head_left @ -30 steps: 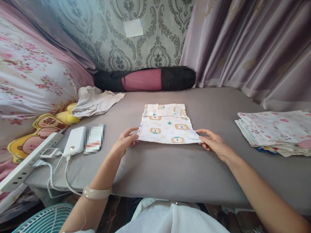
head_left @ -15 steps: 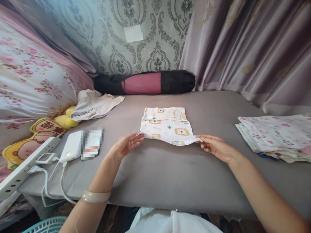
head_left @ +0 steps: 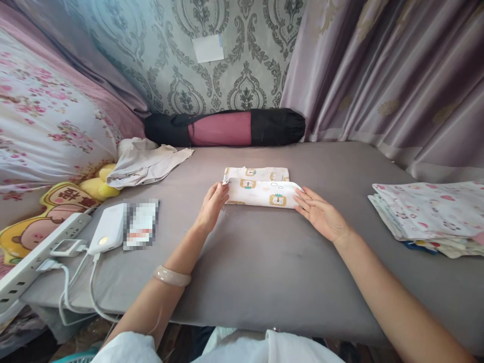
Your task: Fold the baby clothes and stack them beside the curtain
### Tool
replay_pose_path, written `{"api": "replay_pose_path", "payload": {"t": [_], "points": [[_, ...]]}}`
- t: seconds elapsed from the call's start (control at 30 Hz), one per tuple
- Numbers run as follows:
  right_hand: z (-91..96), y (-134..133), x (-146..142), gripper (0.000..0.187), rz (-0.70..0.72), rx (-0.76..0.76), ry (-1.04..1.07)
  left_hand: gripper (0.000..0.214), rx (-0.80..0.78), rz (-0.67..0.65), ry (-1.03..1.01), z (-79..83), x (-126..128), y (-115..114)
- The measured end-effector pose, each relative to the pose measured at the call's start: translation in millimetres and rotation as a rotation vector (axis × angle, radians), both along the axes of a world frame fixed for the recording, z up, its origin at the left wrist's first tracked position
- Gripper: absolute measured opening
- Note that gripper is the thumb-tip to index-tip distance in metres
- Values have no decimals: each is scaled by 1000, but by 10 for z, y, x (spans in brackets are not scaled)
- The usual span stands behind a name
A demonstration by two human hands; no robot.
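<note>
A white cloth with a lion print [head_left: 260, 194] lies on the grey-covered table, its near part folded up over the rest. My left hand [head_left: 214, 204] pinches the folded edge at its left corner. At the right corner, my right hand [head_left: 319, 209] grips the same edge between thumb and fingers. A strip of the cloth's far part shows beyond the fold. To the right is a stack of folded printed cloths [head_left: 427, 212], the top one white with pink figures.
On the left are a white power bank [head_left: 108, 229], a blurred-out flat item [head_left: 141, 224], a power strip [head_left: 41, 257] with cables, and plush toys [head_left: 49, 222]. A crumpled beige cloth [head_left: 151, 164] lies behind them. A black and pink rolled bag [head_left: 223, 128] rests against the wall.
Both hands have moved away from me, carrying the cloth's near edge up and over towards its far side. The cloth now covers less depth on the table.
</note>
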State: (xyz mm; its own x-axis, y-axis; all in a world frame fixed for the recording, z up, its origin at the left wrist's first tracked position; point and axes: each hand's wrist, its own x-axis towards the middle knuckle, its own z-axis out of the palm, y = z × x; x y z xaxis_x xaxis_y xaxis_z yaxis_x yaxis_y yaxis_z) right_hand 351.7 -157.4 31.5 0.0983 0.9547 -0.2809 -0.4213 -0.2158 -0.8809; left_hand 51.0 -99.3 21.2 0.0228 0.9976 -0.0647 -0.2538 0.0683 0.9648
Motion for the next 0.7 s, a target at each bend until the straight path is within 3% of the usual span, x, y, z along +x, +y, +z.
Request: {"api": "replay_pose_path", "payload": {"t": [0.1,0.4,0.7], "points": [[-16,91,-25,41,10,12,51,39,1,-2,-21,-32,31,90],[-23,422,23,37,-48,19,284,54,-235,20,-430,59,-44,482],[-83,765,44,36,-110,4,319,59,-230,-27,-342,49,12,864]]}}
